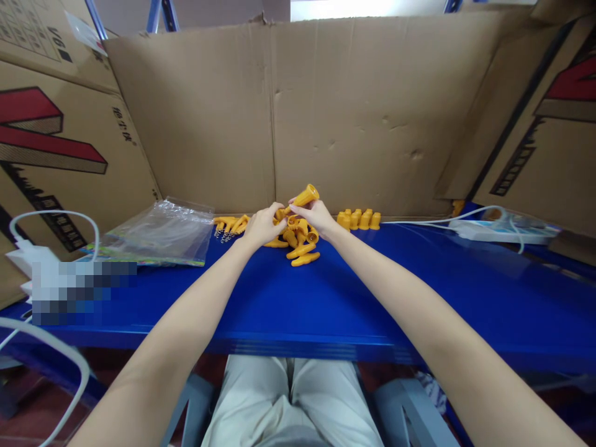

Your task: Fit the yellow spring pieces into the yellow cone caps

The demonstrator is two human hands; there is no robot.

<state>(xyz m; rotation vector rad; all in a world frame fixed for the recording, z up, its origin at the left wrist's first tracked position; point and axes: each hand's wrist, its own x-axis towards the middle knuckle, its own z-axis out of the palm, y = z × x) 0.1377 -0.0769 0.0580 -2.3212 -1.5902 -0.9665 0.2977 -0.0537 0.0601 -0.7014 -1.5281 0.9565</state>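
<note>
A heap of small yellow plastic pieces (300,245) lies on the blue table (298,310), near its far edge. My right hand (316,216) pinches one yellow funnel-shaped piece (306,195) and holds it up above the heap. My left hand (263,225) is closed over the heap's left side, its fingertips on a yellow piece; what exactly it grips is hidden.
Upright yellow pieces stand in a row (358,219) right of the heap; more lie flat with small springs (230,224) to the left. A clear plastic bag (161,234) lies at left. A white power strip (498,231) with cables sits at right. Cardboard walls (354,112) surround the table.
</note>
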